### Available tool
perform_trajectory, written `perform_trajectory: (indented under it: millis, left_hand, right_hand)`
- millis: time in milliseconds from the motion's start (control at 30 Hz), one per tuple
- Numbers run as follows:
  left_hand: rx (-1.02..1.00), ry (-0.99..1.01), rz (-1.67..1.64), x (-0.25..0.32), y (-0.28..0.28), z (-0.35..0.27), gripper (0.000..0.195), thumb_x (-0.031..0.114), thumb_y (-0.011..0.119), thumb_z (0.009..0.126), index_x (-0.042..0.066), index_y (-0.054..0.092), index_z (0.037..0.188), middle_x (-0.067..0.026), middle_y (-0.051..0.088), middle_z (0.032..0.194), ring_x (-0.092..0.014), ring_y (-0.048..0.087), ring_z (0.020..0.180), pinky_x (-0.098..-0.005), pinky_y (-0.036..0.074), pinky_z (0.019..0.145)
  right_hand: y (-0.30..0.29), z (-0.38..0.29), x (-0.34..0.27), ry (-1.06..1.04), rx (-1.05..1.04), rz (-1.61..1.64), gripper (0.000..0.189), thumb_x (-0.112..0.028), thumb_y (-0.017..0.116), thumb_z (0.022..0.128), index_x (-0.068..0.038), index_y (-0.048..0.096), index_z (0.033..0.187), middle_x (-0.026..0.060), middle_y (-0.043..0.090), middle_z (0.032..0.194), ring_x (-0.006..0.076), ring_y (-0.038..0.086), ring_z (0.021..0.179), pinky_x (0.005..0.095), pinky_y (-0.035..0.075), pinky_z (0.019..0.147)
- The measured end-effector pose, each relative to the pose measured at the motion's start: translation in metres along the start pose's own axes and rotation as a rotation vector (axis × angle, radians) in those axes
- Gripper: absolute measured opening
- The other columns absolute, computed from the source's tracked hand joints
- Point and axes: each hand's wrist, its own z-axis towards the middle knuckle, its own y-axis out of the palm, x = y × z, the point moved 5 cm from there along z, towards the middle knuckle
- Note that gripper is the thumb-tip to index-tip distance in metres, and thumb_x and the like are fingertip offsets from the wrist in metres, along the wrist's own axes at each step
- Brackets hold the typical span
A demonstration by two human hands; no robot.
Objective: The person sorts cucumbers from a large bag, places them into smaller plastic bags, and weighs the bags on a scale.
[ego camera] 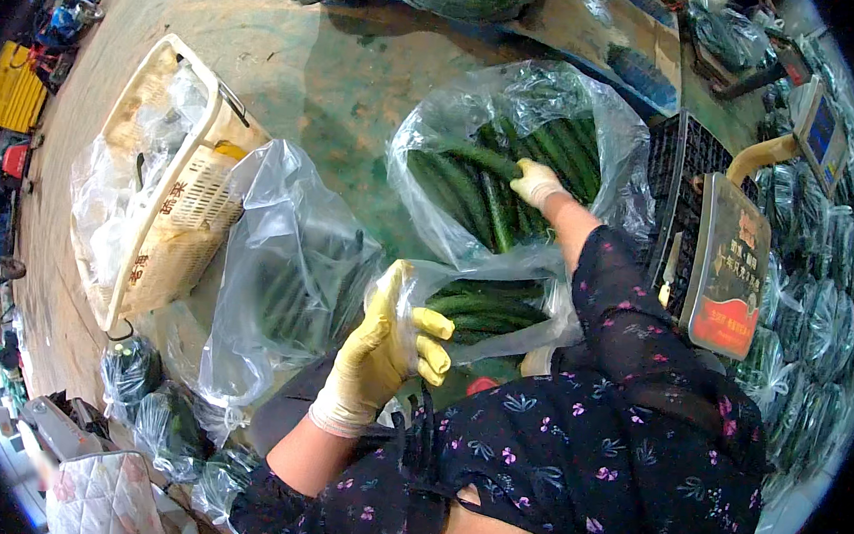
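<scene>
My left hand [383,346], in a yellow glove, holds the near-left rim of a clear plastic bag [500,346]. Its thumb points up and the film runs between thumb and fingers. Dark green cucumbers [487,309] lie inside that bag. Farther out, my right hand [539,184], also gloved, reaches into a larger clear plastic bag [626,124] and grips the end of a long cucumber [477,156]. More cucumbers [556,153] are packed in rows around and beneath it. To the left stands another clear bag [275,187] with green produce dimly visible through the film.
A cream plastic basket [195,249] of crumpled film leans at left. On the right are a weighing scale [731,268] and a black crate [681,144]. Stacked bagged produce [821,321] lines the far right. Small bagged vegetables [166,427] lie at lower left.
</scene>
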Motion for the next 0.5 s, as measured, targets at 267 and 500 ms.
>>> perform_trajectory:
  millis: [267, 500]
  left_hand:
    - [-0.052, 0.002, -0.053, -0.001, 0.001, 0.0, 0.086, 0.047, 0.062, 0.074, 0.022, 0.012, 0.139, -0.0226, 0.051, 0.103, -0.031, 0.06, 0.075, -0.0392, 0.053, 0.062]
    - [-0.102, -0.047, -0.038, -0.001, 0.018, 0.007, 0.087, 0.047, 0.063, 0.074, 0.022, 0.01, 0.139, -0.0218, 0.051, 0.104, -0.031, 0.06, 0.076, -0.0388, 0.053, 0.061]
  right_hand:
    - [-0.047, -0.003, 0.001, 0.104, -0.188, 1.006, 0.027, -0.016, 0.063, 0.076, -0.011, 0.056, 0.102, 0.0036, 0.063, 0.097, 0.014, 0.06, 0.08, 0.0306, 0.047, 0.066]
    - [0.072, 0.001, 0.054, -0.066, 0.098, 0.853, 0.038, -0.021, 0.065, 0.069, -0.005, 0.055, 0.103, 0.0113, 0.063, 0.096, 0.0262, 0.061, 0.086, 0.0358, 0.048, 0.074]
